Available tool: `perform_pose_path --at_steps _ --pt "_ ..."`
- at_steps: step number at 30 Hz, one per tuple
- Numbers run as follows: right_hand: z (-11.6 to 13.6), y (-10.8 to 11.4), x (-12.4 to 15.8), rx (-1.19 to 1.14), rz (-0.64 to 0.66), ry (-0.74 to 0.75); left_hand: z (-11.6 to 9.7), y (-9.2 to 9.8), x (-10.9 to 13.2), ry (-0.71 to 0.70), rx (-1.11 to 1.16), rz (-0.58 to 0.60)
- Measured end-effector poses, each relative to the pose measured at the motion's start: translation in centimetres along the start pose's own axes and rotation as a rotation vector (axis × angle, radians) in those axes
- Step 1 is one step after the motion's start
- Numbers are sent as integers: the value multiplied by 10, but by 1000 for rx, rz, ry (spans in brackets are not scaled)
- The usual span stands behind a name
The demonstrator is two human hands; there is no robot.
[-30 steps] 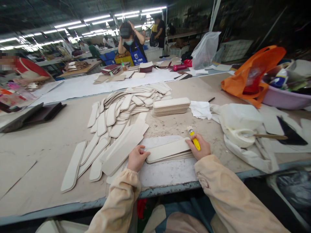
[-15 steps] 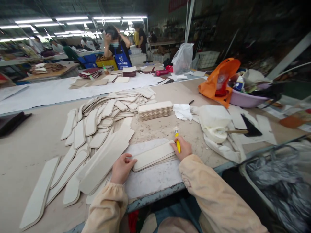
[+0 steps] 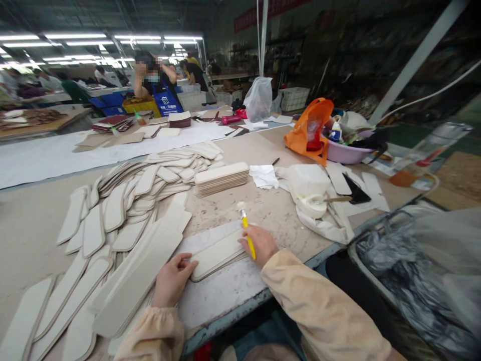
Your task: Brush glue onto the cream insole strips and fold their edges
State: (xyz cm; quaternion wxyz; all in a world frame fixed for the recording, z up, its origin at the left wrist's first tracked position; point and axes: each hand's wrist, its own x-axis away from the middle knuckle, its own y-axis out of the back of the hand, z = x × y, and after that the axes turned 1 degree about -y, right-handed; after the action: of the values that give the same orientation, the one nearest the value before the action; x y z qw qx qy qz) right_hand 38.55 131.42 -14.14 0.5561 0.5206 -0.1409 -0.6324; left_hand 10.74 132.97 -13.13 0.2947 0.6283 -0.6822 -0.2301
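Observation:
A small stack of cream, rounded strips (image 3: 218, 254) lies at a slant on a pale sheet (image 3: 203, 301) at the table's front edge. My left hand (image 3: 175, 278) is closed at the near left end of the strips, thumb and fingertips pinching their edge. In my right hand (image 3: 263, 244) is a paintbrush with a yellow handle (image 3: 248, 236), its pale bristles pointing up and away. That hand's fingertips also touch the right end of the strips. Beyond stands a neat stack of similar strips (image 3: 221, 180). A loose heap of cream pieces (image 3: 124, 205) spreads to the left.
On the right sits a white tub (image 3: 310, 183) of pale paste with a wooden stick, beside white paper (image 3: 264, 176). Farther back are an orange bag (image 3: 310, 130) and a lilac basin (image 3: 347, 153). A co-worker (image 3: 156, 85) is across the table. Plastic bags (image 3: 398, 265) fill a container at right.
The view has turned to the right, so the table's things appear farther left. Both hands stay at the strips' ends; the right fingers now cover more of the right end.

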Motion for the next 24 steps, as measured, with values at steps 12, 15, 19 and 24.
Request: perform_pose_path --at_steps 12,15,19,24 --pt "11 2 20 55 147 -41 2 -2 -5 -15 -29 35" --pt "-6 10 23 83 54 -169 3 -3 -4 -26 -11 10" --pt "-22 10 22 66 -81 -344 4 -4 -4 -52 20 -45" --pt "-31 5 15 37 -82 -369 5 -5 -3 -80 1 -83"
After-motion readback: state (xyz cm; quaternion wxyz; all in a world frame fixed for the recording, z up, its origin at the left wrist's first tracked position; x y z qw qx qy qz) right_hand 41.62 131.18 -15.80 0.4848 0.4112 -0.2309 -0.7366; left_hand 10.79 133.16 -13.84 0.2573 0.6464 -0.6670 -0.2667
